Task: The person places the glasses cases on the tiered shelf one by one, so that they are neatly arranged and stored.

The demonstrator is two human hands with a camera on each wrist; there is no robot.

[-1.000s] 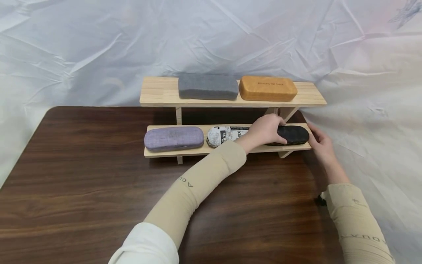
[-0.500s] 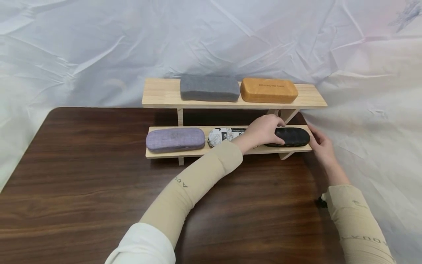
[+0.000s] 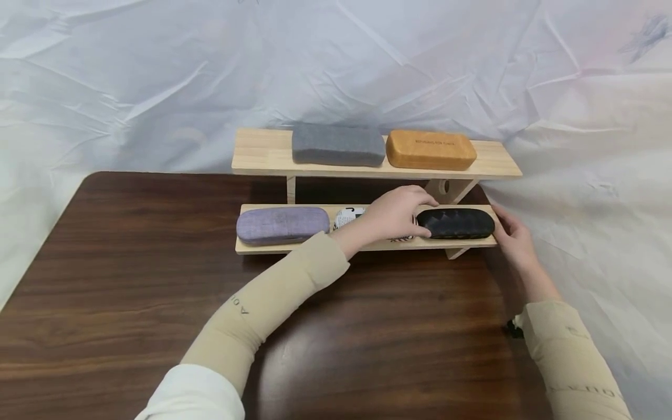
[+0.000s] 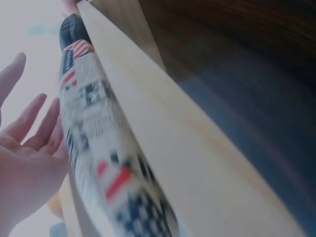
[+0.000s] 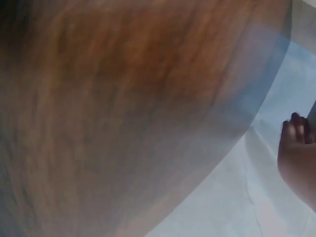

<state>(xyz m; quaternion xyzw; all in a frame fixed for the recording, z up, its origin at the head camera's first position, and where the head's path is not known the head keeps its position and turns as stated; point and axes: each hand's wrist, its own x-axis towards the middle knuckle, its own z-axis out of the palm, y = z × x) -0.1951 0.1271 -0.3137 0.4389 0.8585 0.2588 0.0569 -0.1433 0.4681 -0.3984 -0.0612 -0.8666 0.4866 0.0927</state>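
My left hand (image 3: 395, 214) reaches over the newspaper-print glasses case (image 3: 349, 215) on the lower shelf and hides much of it. Its fingers are spread, with the thumb near the left end of the black glasses case (image 3: 457, 224). In the left wrist view, the left hand (image 4: 32, 165) has extended fingers beside the printed case (image 4: 94, 118). At the right end of the wooden rack (image 3: 367, 171), my right hand (image 3: 517, 242) touches the lower shelf's end with extended fingers. The right wrist view shows only part of the right hand (image 5: 298, 158).
A purple glasses case (image 3: 283, 224) lies at the lower shelf's left. On the upper shelf are a grey case (image 3: 338, 144) and an orange-brown case (image 3: 431, 150). The rack stands on a dark wooden table (image 3: 131, 280), with a pale sheet (image 3: 157, 76) behind and to the right.
My left hand has slid left off the black case, uncovering its left end, and now covers more of the printed case. The right hand stays at the shelf end. The head view has shifted slightly.
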